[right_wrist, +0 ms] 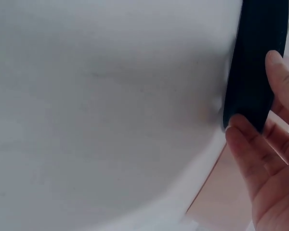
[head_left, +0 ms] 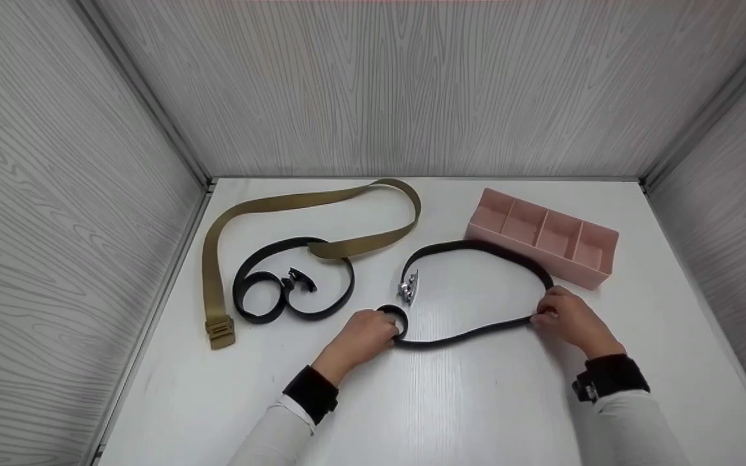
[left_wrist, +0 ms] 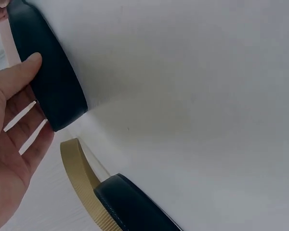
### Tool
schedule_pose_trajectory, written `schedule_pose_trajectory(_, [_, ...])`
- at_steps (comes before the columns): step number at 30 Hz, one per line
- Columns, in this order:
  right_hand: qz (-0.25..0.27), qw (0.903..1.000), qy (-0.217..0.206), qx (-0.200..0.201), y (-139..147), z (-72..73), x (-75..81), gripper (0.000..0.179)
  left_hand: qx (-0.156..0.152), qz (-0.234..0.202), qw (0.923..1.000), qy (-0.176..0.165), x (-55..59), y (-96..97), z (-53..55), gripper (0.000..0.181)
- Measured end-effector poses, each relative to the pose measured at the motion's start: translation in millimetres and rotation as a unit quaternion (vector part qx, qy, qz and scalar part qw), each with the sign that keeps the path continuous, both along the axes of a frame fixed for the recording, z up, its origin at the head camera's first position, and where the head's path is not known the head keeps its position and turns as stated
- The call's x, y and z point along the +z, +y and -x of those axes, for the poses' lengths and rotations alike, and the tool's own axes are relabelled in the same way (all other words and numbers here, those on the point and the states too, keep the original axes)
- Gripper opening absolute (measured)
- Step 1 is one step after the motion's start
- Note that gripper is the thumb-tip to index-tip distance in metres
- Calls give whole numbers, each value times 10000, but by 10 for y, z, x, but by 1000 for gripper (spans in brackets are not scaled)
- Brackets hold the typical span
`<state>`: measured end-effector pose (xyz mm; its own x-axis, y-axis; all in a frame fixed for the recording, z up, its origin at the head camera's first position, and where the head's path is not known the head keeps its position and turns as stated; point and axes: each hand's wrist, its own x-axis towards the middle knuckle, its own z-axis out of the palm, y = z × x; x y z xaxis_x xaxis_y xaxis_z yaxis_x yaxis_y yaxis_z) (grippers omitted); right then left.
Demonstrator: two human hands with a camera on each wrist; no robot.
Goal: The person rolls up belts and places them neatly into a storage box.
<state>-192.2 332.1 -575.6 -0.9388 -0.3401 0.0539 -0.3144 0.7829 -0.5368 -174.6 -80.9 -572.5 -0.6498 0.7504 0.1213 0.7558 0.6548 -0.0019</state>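
A black belt (head_left: 470,244) with a silver buckle (head_left: 412,285) forms a wide open loop on the white table, standing on its edge. At its near left end, my left hand (head_left: 363,336) pinches the strap where it curls into a small ring. In the left wrist view, the thumb lies on the dark strap (left_wrist: 50,72) with fingers behind it. My right hand (head_left: 570,320) holds the same belt at its right bend. In the right wrist view, the thumb and fingertips grip the strap (right_wrist: 253,62) from both sides.
A pink tray (head_left: 541,257) with several compartments stands behind the right hand, close to the belt. To the left lie a second black belt with a dark buckle (head_left: 302,280) and a tan webbing belt (head_left: 214,272), whose end overlaps the second belt. Grey wood-grain walls (head_left: 412,97) enclose the table.
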Motion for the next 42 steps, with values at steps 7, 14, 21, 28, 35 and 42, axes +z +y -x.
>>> schedule_pose_trajectory(7, [-1168,9931,-85,-113,-334,-162,304,47,-467,277,9980,336,31,60,12,15])
schedule_pose_trajectory(14, [-983,9838,336,1463,-1127,-336,353,64,-617,-14,9976,298,24,114,57,14])
schedule_pose_trajectory(21, [-1223,9493,1527,2459,-1646,-397,122,75,-354,-459,9983,-71,-6,143,91,8])
schedule_pose_trajectory(28, [-1574,9269,2249,2560,-1698,-269,6,53,-209,-553,9973,-431,-5,118,96,6])
schedule_pose_trajectory(35, [-1460,9068,2726,2865,-1725,-175,-66,37,-617,-317,9967,-432,18,67,114,9])
schedule_pose_trajectory(42, [-1081,9120,2750,2844,-1828,-168,-137,20,-1568,-1269,9793,-145,-46,-9,178,22])
